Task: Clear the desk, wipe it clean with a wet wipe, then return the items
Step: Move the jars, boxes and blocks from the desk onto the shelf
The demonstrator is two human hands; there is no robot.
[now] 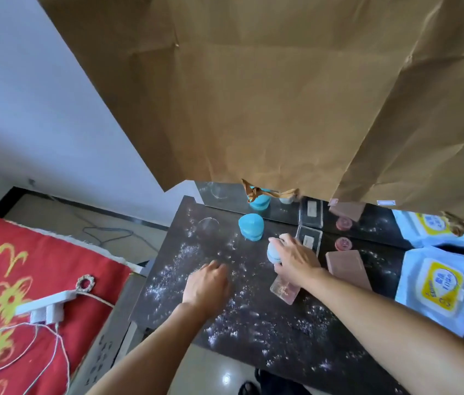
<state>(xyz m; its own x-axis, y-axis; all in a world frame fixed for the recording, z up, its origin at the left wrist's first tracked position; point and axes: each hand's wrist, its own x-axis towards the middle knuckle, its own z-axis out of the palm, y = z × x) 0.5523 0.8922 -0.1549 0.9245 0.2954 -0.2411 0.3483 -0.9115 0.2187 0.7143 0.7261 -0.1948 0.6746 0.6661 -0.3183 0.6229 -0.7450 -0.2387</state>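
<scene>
The dark glossy desk (253, 323) is dusted with white powder. My right hand (293, 260) is shut on a small pale blue round container (273, 252) near the desk's middle. My left hand (208, 283) hovers low over the powdered surface to the left, fingers curled, holding nothing that I can see. A bright blue round container (250, 227) stands farther back. A clear plastic case (283, 292) lies partly under my right wrist. A pink flat box (344, 265) lies to the right. A white wet wipe pack (438, 286) with a yellow label rests at the right edge.
A large brown paper sheet (282, 95) hangs over the back of the desk and hides the mirror above it. A small pink round lid (343, 243) and a clear box (309, 240) sit at the back. A red patterned cloth (25, 280) with a white power strip (48, 306) lies on the left.
</scene>
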